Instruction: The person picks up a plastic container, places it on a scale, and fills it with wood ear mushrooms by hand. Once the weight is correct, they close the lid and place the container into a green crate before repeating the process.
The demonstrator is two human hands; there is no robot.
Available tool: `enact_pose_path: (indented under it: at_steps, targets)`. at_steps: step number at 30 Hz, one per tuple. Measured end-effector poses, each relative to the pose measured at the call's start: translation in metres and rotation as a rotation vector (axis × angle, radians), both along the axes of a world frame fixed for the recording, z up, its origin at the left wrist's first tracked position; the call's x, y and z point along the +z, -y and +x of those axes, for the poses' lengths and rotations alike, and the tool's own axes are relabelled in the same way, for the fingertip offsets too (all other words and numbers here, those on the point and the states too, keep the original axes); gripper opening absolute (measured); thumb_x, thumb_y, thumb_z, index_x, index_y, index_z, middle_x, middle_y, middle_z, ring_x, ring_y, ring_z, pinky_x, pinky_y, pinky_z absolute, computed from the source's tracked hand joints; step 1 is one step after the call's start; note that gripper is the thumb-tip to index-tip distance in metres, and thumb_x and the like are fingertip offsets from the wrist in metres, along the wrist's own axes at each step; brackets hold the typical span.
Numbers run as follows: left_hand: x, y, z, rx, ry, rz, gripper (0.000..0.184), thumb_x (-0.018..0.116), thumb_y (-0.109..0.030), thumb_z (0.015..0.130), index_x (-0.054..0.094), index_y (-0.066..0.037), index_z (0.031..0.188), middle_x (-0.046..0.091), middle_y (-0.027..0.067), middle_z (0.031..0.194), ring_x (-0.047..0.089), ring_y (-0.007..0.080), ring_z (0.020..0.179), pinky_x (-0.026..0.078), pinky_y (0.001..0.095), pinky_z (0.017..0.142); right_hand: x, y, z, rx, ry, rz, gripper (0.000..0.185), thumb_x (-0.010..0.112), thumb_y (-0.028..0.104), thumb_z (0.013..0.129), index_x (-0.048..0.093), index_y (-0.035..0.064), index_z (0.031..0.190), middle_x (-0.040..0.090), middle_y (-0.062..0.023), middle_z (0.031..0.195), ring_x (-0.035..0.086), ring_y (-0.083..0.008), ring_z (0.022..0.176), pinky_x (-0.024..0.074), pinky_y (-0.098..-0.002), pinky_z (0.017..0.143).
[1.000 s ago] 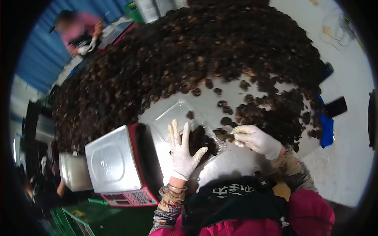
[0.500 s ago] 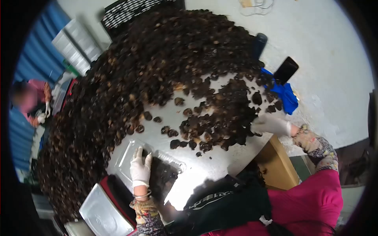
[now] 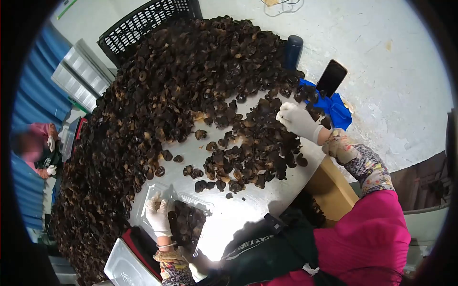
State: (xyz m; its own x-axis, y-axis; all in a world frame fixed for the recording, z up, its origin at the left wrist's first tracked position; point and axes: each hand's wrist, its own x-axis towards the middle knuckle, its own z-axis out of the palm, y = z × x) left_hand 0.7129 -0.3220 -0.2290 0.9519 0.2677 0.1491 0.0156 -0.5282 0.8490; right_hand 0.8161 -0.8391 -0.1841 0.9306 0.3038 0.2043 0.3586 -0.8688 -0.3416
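My left hand (image 3: 158, 217), in a white glove, is over the left part of a clear plastic tray (image 3: 149, 194) partly filled with dark brown, cup-shaped pieces. Its fingers are bent; what they hold, if anything, is hidden. My right hand (image 3: 299, 121), also gloved, is above the right side of a small group of these dark pieces (image 3: 245, 159) on the metal tabletop (image 3: 183, 178). Its fingers are curled together, and I cannot see what is in them. Behind both hands rises a large heap of the same pieces (image 3: 181, 76).
A red-edged device with a metal pan (image 3: 126, 264) stands at lower left. Near the right edge are a dark bottle (image 3: 293, 51), a phone (image 3: 332, 77) and blue cloth (image 3: 336, 112). A cardboard box (image 3: 336, 186) sits below. Another person (image 3: 43, 143) works far left.
My right hand has moved up and left from the table's right edge, its fingers now curled. My left hand's fingers have bent more at the tray. The view has shifted slightly.
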Motion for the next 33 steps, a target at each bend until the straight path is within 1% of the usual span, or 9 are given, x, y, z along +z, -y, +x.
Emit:
enact_pose_path:
  at_steps: [6, 8, 12, 14, 16, 19, 22, 26, 33]
  targets:
    - [0.05, 0.026, -0.047, -0.007, 0.031, 0.072, 0.033, 0.063, 0.005, 0.081, 0.065, -0.001, 0.113, 0.06, 0.0054, 0.096, 0.058, 0.0142, 0.084, 0.048, 0.0272, 0.079, 0.017, -0.003, -0.019, -0.005, -0.042, 0.118, 0.015, 0.06, 0.015, 0.087, 0.065, 0.0063, 0.098, 0.057, -0.0086, 0.1, 0.058, -0.0283, 0.096, 0.0484, -0.0396, 0.082]
    - [0.057, 0.038, -0.064, -0.351, 0.072, 0.536, 0.044, 0.064, -0.023, 0.088, 0.056, -0.007, 0.129, 0.054, 0.0149, 0.128, 0.048, 0.0322, 0.12, 0.035, 0.0434, 0.105, -0.005, 0.0, -0.011, 0.078, 0.057, -0.184, 0.016, 0.061, 0.016, 0.086, 0.065, 0.0064, 0.097, 0.057, -0.0083, 0.102, 0.058, -0.0286, 0.097, 0.0485, -0.0396, 0.083]
    - [0.039, 0.053, -0.092, -0.573, -0.198, 0.821, 0.066, 0.043, -0.054, 0.092, 0.044, -0.011, 0.141, 0.033, 0.0158, 0.15, 0.027, 0.0357, 0.14, 0.011, 0.0505, 0.116, 0.002, 0.016, 0.004, 0.029, 0.139, 0.09, 0.017, 0.062, 0.016, 0.086, 0.064, 0.0053, 0.098, 0.06, -0.0112, 0.1, 0.06, -0.0297, 0.092, 0.0496, -0.0385, 0.079]
    - [0.037, 0.051, -0.096, -0.534, -0.203, 0.83, 0.06, 0.039, -0.049, 0.095, 0.047, -0.009, 0.139, 0.035, 0.0156, 0.149, 0.029, 0.0346, 0.139, 0.012, 0.0502, 0.115, 0.022, 0.028, 0.007, 0.009, 0.037, 0.381, 0.015, 0.061, 0.017, 0.09, 0.06, 0.004, 0.096, 0.06, -0.0083, 0.082, 0.063, -0.0181, 0.078, 0.0492, -0.0307, 0.072]
    - [0.033, 0.047, -0.096, -0.518, -0.188, 0.825, 0.058, 0.039, -0.047, 0.096, 0.047, -0.008, 0.138, 0.036, 0.0162, 0.148, 0.03, 0.0348, 0.139, 0.013, 0.0499, 0.115, 0.069, 0.031, 0.0, -0.297, -0.432, 0.813, 0.016, 0.062, 0.019, 0.091, 0.059, 0.0056, 0.098, 0.06, -0.002, 0.083, 0.06, -0.0096, 0.077, 0.0465, -0.0252, 0.068]
    - [0.034, 0.05, -0.095, -0.493, -0.16, 0.818, 0.058, 0.038, -0.045, 0.096, 0.046, -0.006, 0.138, 0.037, 0.0162, 0.148, 0.031, 0.0342, 0.138, 0.014, 0.0497, 0.115, 0.071, 0.053, -0.014, -0.163, -0.449, 1.22, 0.021, 0.059, 0.023, 0.093, 0.059, 0.0043, 0.103, 0.061, 0.0011, 0.087, 0.057, -0.0081, 0.074, 0.0437, -0.0226, 0.063]
    - [0.036, 0.054, -0.094, -0.496, -0.155, 0.845, 0.057, 0.036, -0.045, 0.097, 0.046, -0.006, 0.138, 0.037, 0.0164, 0.148, 0.03, 0.0342, 0.139, 0.014, 0.0496, 0.115, -0.037, 0.097, -0.015, -0.161, -0.052, -0.155, 0.011, 0.06, 0.013, 0.09, 0.062, 0.0037, 0.095, 0.059, -0.001, 0.076, 0.057, -0.0089, 0.069, 0.0446, -0.0229, 0.06]
    - [0.03, 0.05, -0.094, -0.497, -0.154, 0.871, 0.056, 0.035, -0.044, 0.097, 0.048, -0.005, 0.136, 0.038, 0.0162, 0.148, 0.029, 0.0335, 0.14, 0.014, 0.049, 0.115, 0.023, 0.057, -0.012, -0.45, -0.445, 0.709, 0.014, 0.056, 0.015, 0.095, 0.06, 0.006, 0.085, 0.058, 0.0025, 0.072, 0.055, -0.0042, 0.065, 0.0424, -0.0202, 0.056]
    - [0.044, 0.059, -0.097, -0.258, 0.112, 0.568, 0.044, 0.046, -0.036, 0.097, 0.055, -0.003, 0.124, 0.049, 0.0171, 0.137, 0.038, 0.0372, 0.133, 0.025, 0.0477, 0.112, 0.04, -0.009, -0.021, -0.112, -0.579, 0.904, 0.017, 0.055, 0.021, 0.095, 0.059, 0.0051, 0.09, 0.063, -0.0019, 0.076, 0.057, -0.0062, 0.066, 0.0443, -0.0212, 0.06]
